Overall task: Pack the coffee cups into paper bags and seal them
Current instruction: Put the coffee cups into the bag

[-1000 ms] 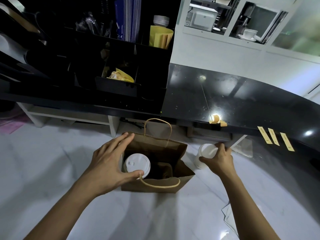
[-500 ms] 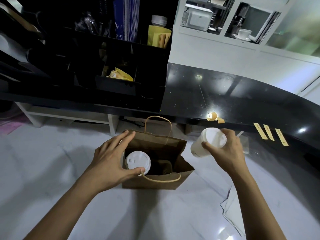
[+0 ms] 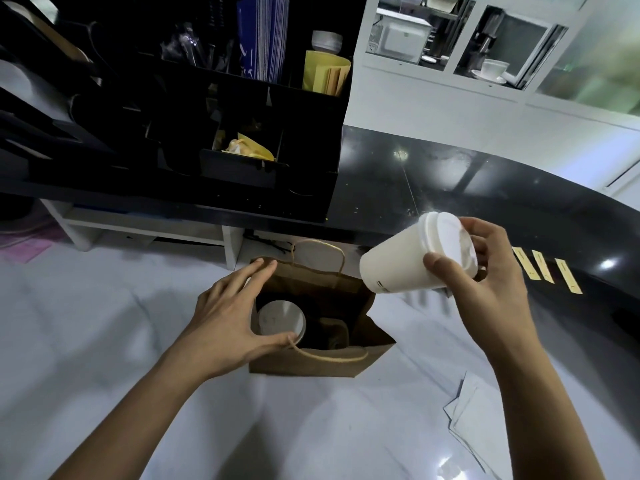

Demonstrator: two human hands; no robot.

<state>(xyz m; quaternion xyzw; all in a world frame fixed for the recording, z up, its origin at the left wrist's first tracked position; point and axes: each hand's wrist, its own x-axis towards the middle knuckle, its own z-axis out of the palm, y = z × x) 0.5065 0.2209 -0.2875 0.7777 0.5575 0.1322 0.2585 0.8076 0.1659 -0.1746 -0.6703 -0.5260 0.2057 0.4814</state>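
Note:
A brown paper bag [image 3: 311, 362] with twine handles stands open on the white counter. A white lidded coffee cup [image 3: 281, 320] sits upright in its left side. My left hand [image 3: 228, 317] holds the bag's left rim, fingers stretched over the far edge and thumb on the near edge. My right hand [image 3: 485, 282] grips a second white lidded cup [image 3: 412, 261] near its lid. That cup is tilted, base pointing left, in the air above the bag's right corner.
A raised black counter [image 3: 450, 188] runs behind the bag, with three tan sticker strips [image 3: 543, 271] at its right edge. A black organizer [image 3: 214, 109] holds yellow sleeves and packets. Folded white papers [image 3: 474, 424] lie at the lower right.
My right hand has lifted the second cup from the counter and carried it up and tilted it above the bag's right side. The left hand has stayed on the bag's rim.

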